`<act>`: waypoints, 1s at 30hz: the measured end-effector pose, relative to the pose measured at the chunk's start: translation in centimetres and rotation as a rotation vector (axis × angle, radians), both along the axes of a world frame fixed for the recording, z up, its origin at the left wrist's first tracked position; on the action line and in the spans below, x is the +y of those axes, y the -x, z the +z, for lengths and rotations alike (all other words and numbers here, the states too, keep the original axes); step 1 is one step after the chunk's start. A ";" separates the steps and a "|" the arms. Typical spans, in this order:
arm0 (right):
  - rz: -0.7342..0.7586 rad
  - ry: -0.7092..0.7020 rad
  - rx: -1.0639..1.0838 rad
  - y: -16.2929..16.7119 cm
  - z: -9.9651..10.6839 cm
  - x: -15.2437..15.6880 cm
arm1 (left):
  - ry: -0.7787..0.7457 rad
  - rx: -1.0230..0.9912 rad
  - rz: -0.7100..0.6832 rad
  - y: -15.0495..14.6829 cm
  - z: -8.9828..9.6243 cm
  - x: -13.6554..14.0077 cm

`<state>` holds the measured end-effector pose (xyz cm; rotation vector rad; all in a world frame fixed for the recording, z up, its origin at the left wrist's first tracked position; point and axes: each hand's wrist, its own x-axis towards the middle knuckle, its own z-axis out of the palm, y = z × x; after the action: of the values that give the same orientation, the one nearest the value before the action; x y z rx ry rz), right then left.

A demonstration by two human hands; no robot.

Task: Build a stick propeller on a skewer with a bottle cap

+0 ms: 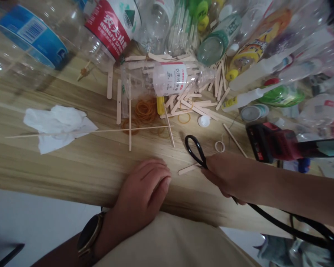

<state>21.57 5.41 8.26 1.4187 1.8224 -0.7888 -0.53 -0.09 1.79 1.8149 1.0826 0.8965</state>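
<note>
My right hand (225,174) is closed around a black cable (195,150), a loop of it sticking out past the fingers and the rest trailing down to the right. Partly under the loop lies a flat wooden stick (187,170). My left hand (144,185), with a watch on the wrist, rests by the table's near edge. Its fingers are curled together and the palm is hidden; I see nothing in it. Beyond it, thin sticks lie crossed: a long skewer (108,130) over a crumpled white tissue (58,124), and an upright-lying stick (130,122).
Clear plastic bottles (169,78) and several flat wooden sticks (195,105) crowd the far side of the wooden table (100,167). Rubber bands (146,110) sit in a heap. Right of them are a white cap (204,121), a tape ring (219,147) and a red-black power tool (278,142).
</note>
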 end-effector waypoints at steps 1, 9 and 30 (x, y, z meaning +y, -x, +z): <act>-0.024 0.003 0.003 0.1 0.0 -0.1 | 0.001 0.001 0.003 0.0 0.0 0.0; 0.014 -0.149 0.103 -0.5 -0.2 -1.8 | -0.009 0.036 0.032 -0.1 0.1 0.1; 0.589 -1.106 0.281 -2.3 3.6 -6.5 | 1.326 -0.665 -0.344 -4.2 5.9 1.9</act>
<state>23.84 -1.13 11.88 1.2107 2.8969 0.4484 3.62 1.85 7.73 0.4834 0.5951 0.3141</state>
